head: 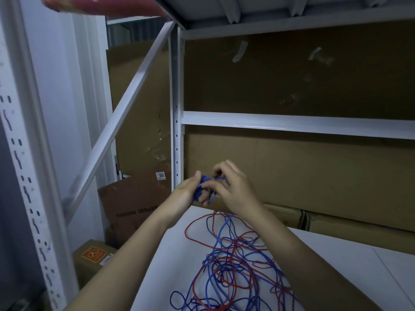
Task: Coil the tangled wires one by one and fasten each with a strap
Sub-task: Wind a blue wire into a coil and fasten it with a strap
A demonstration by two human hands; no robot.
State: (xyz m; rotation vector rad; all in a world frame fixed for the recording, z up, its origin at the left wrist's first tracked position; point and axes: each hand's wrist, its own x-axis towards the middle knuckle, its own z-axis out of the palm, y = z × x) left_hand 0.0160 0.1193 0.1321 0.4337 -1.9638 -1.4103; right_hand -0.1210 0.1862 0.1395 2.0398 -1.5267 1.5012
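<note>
Gripping a small blue coil above the white shelf, the left hand has its fingers curled round it. The right hand pinches the blue wire beside the coil. A red-and-blue tangle lies on the shelf below both hands.

A storeroom or stockroom
White slotted-steel shelving rack fills the view; flattened brown cardboard sheets lean behind it; a brown labelled cardboard carton sits on the floor beside it
</note>
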